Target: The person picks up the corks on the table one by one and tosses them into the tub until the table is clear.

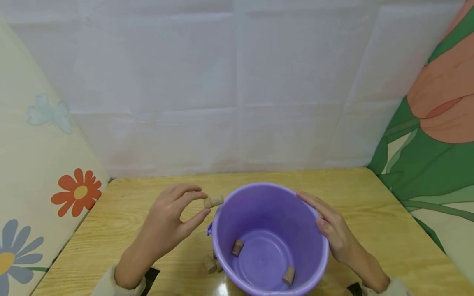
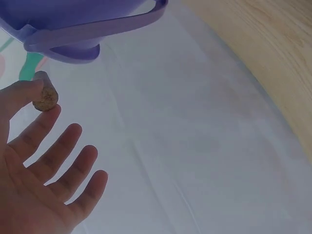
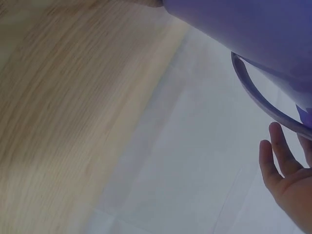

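Note:
My left hand (image 1: 166,226) pinches a cork (image 1: 213,201) between thumb and forefinger, at the left rim of a purple bucket (image 1: 270,187). In the left wrist view the left hand (image 2: 51,170) holds that cork (image 2: 46,97) by its sides, the other fingers spread, below the bucket (image 2: 73,53). My right hand (image 1: 337,232) rests with its fingers on the bucket's right rim. The right wrist view has the right hand (image 3: 292,180) beside the bucket (image 3: 253,39) and its handle (image 3: 258,97). Inside the bucket lie one cork (image 1: 238,248) at left and another (image 1: 289,276) at lower right.
More corks (image 1: 210,264) lie on the wooden table (image 1: 148,197) just left of the bucket, partly hidden by it. A white sheet (image 1: 237,90) hangs behind the table, with flower-patterned cloths (image 1: 444,181) at both sides.

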Demonstrator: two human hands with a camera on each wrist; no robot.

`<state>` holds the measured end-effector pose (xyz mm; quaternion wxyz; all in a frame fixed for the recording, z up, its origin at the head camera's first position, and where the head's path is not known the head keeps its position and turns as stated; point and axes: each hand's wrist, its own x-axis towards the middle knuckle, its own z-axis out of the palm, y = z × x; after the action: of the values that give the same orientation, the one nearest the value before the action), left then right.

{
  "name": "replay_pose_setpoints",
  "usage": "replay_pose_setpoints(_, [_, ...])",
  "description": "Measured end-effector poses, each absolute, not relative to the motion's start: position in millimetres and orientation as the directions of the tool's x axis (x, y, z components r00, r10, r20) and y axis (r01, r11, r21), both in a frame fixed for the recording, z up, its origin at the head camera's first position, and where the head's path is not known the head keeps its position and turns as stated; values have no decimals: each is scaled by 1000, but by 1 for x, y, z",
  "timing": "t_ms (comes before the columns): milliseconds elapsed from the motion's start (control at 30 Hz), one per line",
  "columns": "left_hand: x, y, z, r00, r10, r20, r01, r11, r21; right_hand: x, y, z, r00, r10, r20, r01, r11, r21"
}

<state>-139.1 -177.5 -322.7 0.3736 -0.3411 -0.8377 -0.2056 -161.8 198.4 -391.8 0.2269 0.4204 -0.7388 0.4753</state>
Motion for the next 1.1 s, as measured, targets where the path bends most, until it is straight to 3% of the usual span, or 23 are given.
replay_pose_setpoints(833, [-138,-122,-318,-543,585,602,780,618,104,-161,203,-384,-539,-465,703,-842,292,-453])
replay_pose_setpoints(1100, [-137,-123,-319,-546,575,609,781,612,122,-161,202,-384,-536,-462,706,-844,286,-454])
